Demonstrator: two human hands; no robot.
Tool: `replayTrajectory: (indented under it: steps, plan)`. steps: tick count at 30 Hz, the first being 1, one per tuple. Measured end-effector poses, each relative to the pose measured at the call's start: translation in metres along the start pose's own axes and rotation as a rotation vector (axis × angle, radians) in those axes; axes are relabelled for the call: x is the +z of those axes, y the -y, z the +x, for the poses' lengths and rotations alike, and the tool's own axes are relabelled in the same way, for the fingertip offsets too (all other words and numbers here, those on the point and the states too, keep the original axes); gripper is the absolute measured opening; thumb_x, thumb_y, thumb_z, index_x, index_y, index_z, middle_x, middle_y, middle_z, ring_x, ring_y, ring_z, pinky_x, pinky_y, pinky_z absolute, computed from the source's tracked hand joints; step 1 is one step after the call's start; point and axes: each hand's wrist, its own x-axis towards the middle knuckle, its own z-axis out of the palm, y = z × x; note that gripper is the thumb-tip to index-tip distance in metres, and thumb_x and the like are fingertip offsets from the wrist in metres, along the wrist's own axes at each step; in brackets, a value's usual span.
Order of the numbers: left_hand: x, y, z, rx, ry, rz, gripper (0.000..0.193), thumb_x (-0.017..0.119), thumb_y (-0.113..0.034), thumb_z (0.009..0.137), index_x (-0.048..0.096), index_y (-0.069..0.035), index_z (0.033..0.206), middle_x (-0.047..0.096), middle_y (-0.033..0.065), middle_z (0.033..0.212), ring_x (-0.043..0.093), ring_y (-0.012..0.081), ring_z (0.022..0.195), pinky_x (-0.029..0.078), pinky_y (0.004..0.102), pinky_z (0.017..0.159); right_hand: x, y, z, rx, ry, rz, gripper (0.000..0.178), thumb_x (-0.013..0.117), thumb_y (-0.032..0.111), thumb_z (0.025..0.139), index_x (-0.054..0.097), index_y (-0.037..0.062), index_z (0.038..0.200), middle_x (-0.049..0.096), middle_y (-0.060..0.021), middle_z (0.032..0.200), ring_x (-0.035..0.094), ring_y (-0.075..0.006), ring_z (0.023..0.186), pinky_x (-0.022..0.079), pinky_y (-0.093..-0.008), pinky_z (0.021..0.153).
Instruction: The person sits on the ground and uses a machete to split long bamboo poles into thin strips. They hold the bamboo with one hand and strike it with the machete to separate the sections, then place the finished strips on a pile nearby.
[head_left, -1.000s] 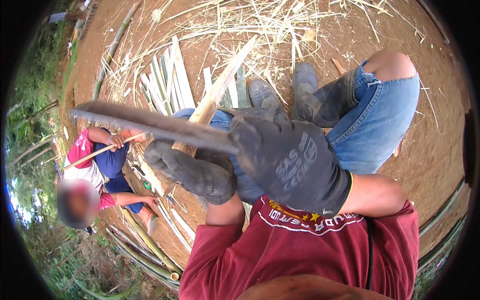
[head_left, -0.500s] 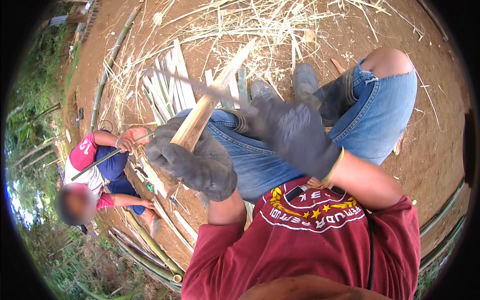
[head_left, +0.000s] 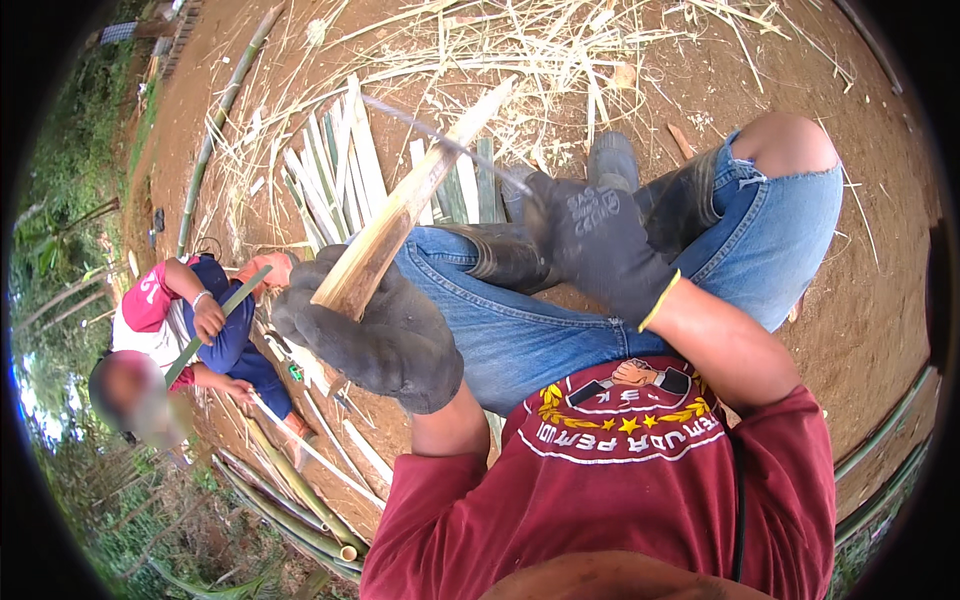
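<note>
A pale piece of split wood [head_left: 412,210], brownish along one side and tapered at its far end, slants up from my left hand [head_left: 385,345]. The dark-gloved fingers of that hand are closed round its near end. My right hand [head_left: 600,240], gloved in black with a yellow cuff edge, grips a long-bladed knife [head_left: 425,130]. Its thin blade crosses the upper part of the wood, pointing away to the left. The glove hides most of the knife's handle. Whether the edge touches the wood I cannot tell.
Flat bamboo strips [head_left: 365,165] lie beyond my left hand. Pale shavings [head_left: 500,45] litter the dirt farther out. At left a co-worker [head_left: 150,315] sits holding a green strip [head_left: 215,325]. Bamboo poles [head_left: 290,505] lie at lower left. My booted legs [head_left: 690,190] are folded ahead.
The knife and my right hand have moved away from me, up along the wood. My left hand with the wood has shifted slightly left. The co-worker's strip now shows its broad side.
</note>
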Motion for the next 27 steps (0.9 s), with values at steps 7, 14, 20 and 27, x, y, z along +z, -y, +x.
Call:
replayTrajectory:
  steps: [7,14,20,27]
  plan:
    - [0.003,0.001,-0.006,-0.021,-0.150,0.035,0.018,0.046,-0.026,0.103,0.042,-0.010,0.096,0.049,0.0030,0.097,0.052,0.0125,0.095,0.049,0.0359,0.092,-0.059,0.077,0.014,-0.056,-0.006,-0.111,0.016,0.056,0.022,0.090,0.058,0.0076,0.098,0.061,-0.0082,0.077,0.064,-0.0223,0.065,0.049,-0.0358,0.054]
    - [-0.022,0.019,0.000,0.026,-0.081,-0.047,0.015,0.048,-0.024,0.102,0.042,-0.010,0.101,0.050,0.0035,0.099,0.054,0.0140,0.097,0.050,0.0349,0.093,0.006,-0.036,0.010,0.150,-0.036,-0.028,0.023,0.056,0.023,0.089,0.058,0.0068,0.106,0.068,-0.0132,0.080,0.067,-0.0285,0.069,0.050,-0.0414,0.062]
    - [-0.061,0.021,0.020,0.276,0.029,0.611,0.038,0.048,-0.028,0.101,0.042,-0.009,0.134,0.050,0.0072,0.124,0.053,0.0198,0.112,0.048,0.0310,0.095,-0.036,0.033,0.035,0.130,0.261,-0.075,0.049,0.064,0.043,0.083,0.059,0.0041,0.112,0.069,-0.0134,0.082,0.070,-0.0299,0.074,0.052,-0.0432,0.067]
    - [-0.031,0.010,0.049,0.037,-0.009,0.055,0.035,0.056,-0.035,0.097,0.054,-0.009,0.121,0.062,0.0093,0.115,0.060,0.0185,0.103,0.047,0.0291,0.076,0.057,-0.077,0.047,0.191,-0.041,-0.124,0.022,0.053,0.016,0.089,0.060,0.0021,0.104,0.068,-0.0112,0.077,0.069,-0.0309,0.073,0.051,-0.0443,0.062]
